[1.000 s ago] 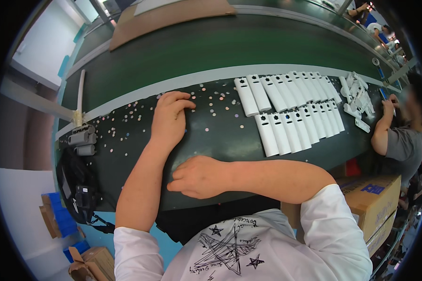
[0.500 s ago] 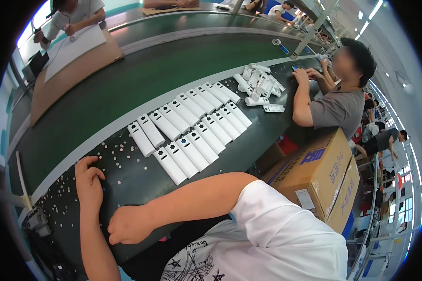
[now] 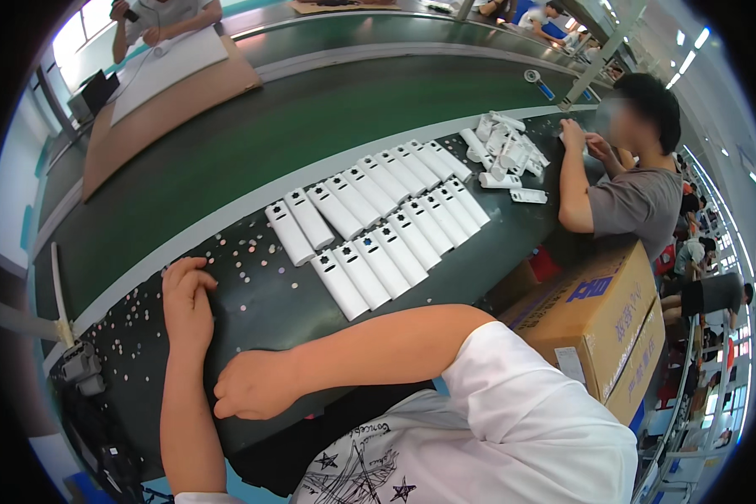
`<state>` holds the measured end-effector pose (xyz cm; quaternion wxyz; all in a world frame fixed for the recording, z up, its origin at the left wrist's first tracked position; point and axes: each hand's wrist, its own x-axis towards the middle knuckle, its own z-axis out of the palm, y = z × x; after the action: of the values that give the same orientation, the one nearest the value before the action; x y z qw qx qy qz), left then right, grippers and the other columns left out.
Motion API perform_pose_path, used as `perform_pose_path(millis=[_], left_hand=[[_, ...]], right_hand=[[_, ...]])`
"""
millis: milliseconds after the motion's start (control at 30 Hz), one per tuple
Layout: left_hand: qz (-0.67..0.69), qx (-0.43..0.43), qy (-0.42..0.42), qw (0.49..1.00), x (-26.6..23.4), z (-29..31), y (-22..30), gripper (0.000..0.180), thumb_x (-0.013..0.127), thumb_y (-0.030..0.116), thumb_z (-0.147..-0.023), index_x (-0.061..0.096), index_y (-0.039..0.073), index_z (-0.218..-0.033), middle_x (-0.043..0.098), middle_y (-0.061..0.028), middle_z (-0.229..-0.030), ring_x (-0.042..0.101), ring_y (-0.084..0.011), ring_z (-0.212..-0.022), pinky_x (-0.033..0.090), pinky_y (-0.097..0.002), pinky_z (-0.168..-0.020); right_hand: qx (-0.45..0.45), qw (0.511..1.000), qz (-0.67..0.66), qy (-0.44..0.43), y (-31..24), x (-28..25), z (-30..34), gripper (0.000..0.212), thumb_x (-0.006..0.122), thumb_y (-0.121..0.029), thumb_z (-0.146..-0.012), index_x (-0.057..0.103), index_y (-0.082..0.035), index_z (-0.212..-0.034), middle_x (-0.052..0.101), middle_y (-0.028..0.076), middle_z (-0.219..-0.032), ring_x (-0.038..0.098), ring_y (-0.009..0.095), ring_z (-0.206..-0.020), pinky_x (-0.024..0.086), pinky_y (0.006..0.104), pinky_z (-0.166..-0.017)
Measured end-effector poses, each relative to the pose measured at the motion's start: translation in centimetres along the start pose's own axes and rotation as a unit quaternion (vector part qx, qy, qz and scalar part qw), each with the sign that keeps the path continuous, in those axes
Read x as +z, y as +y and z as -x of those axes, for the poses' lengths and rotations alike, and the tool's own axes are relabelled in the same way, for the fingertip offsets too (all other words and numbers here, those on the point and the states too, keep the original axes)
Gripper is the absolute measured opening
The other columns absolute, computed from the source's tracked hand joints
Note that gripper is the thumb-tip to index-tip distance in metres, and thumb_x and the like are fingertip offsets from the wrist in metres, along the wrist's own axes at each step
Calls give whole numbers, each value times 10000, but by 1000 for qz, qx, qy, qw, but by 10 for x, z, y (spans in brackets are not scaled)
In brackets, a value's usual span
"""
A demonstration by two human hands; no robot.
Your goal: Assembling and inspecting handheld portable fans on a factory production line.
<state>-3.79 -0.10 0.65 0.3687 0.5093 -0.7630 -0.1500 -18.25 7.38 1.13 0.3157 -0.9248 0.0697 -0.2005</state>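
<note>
My left hand (image 3: 187, 296) rests on the dark table at the left, its fingers loosely bent and apart, with nothing seen in them. Small pale round bits (image 3: 134, 319) lie scattered beside it. Nearer to my body, my right hand (image 3: 256, 385) lies on the tabletop as a loose fist, back upward; its fingertips are tucked out of sight and no object shows in it. Beyond both hands, white elongated plastic casings (image 3: 368, 189) with dark holes at one end lie side by side in two slanting rows. Neither hand touches them.
A jumbled pile of white plastic parts (image 3: 512, 151) lies past the rows, near a seated co-worker (image 3: 626, 160). A cardboard box (image 3: 596, 323) stands at my right. Behind the table runs a green conveyor belt (image 3: 227, 151). A grey device (image 3: 82, 368) is at the left edge.
The whole view has shifted, so the table and my arms appear farther right. My hands keep their places and poses on the table. The co-worker at the right has raised a hand.
</note>
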Motion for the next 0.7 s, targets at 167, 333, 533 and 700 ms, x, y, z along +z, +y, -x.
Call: perform_pose_path(millis=[167,333,533,700], left_hand=[[-31,30,6,999,-5,2,-10,154,538,-98,-773,638,19,-777,659,-115,-1098,569,-325,-1117,429,-402,-993],[-26,32,0,999,-3,0,-9,145,551,-64,-770,661,29,-790,675,-119,-1092,578,-329,-1121,446,-422,-984],[-13,5,17,1000,-1,1,-5,193,519,-76,-828,680,29,-844,667,-94,-1102,578,-296,-1124,474,-391,-952],[-39,1,-10,999,-6,3,-4,197,528,-69,-833,686,48,-832,660,-85,-1123,570,-288,-1138,476,-384,-952]], right_hand=[[5,1000,15,-24,-2,-1,-5,157,592,-155,-836,640,-87,-969,614,104,-840,634,309,-890,513,444,-797],[10,999,8,-48,-5,-9,-3,194,605,-142,-823,646,-97,-1007,613,101,-845,640,301,-881,526,433,-763],[5,1000,-4,11,0,1,1,131,593,-137,-842,655,-97,-950,603,90,-802,633,296,-813,525,439,-722],[-7,1000,-1,25,1,3,-2,139,607,-127,-835,660,-94,-959,599,83,-786,633,283,-796,527,428,-708]])
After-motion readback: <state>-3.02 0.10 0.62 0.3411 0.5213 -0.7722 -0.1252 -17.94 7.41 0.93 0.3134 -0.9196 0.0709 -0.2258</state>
